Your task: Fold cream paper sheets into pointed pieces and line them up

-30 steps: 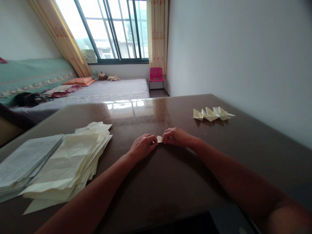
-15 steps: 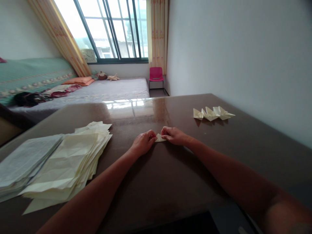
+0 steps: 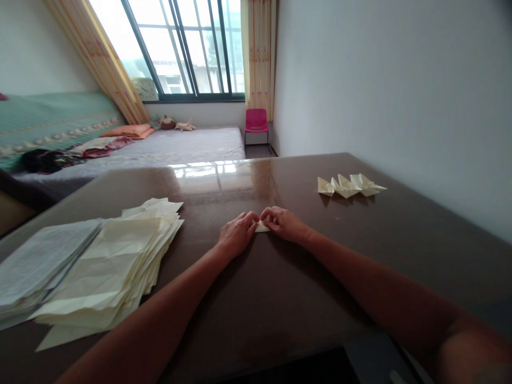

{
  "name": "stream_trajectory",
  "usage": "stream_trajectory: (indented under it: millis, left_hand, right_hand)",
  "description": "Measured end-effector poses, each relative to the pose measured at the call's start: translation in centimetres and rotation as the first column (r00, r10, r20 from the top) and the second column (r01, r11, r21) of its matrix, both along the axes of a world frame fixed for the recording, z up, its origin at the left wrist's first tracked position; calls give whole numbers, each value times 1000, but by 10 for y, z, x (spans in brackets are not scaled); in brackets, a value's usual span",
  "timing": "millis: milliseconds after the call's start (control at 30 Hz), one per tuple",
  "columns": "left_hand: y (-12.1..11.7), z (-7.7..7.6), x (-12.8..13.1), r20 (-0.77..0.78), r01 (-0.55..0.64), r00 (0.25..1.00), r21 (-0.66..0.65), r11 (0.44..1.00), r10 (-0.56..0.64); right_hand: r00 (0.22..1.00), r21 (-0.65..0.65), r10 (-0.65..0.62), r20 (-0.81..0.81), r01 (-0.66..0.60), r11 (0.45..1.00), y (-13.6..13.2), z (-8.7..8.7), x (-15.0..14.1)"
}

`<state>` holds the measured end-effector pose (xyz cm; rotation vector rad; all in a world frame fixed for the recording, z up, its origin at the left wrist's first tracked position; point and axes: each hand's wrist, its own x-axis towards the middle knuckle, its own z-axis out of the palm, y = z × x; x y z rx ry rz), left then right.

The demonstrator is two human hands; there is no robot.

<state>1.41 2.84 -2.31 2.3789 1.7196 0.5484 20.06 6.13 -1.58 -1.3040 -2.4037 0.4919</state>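
Observation:
A small folded piece of cream paper [image 3: 262, 228] lies on the brown table [image 3: 256, 298], mostly covered by my fingers. My left hand [image 3: 240, 233] is closed, its fingertips pressed on the paper's left side. From the right, my right hand [image 3: 283, 222] pinches the paper near its top with bent fingers. The fingertips of both hands almost meet over it, so its exact folded shape is hidden.
Several folded cream paper shapes [image 3: 348, 186] stand in a row at the table's right rear. On the left are a stack of creased cream sheets [image 3: 116, 256] and a stack of greyish printed sheets [image 3: 48, 256]. A white wall [image 3: 392, 90] runs along the right.
My hands have come closer together over the folded paper. Its pointed top, which showed between them before, is now covered by my fingers.

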Motion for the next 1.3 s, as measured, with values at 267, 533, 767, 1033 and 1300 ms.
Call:
stream_trajectory:
  millis: [267, 533, 767, 1033, 1300]
  left_hand:
    - [-14, 9, -3, -211, 170, 965, 62, 983, -154]
    - [-11, 3, -12, -59, 122, 991, 48, 991, -119]
    - [-3, 0, -21, 273, 107, 957, -30, 994, -95]
    - [-8, 3, -5, 594, 144, 796, 1, 990, -116]
    - [-7, 1, -1, 678, 123, 727, 24, 992, -106]
  right_hand:
    - [918, 148, 125, 376, -193, 970, -26, 21, 2]
    - [976, 110, 72, 207, -96, 989, -18, 14, 4]
    - [956, -115, 128, -265, -163, 980, 10, -8, 15]
    - [888, -136, 245, -389, -318, 938, 9, -9, 15]
    - [763, -292, 99, -639, -359, 886, 7, -8, 8]
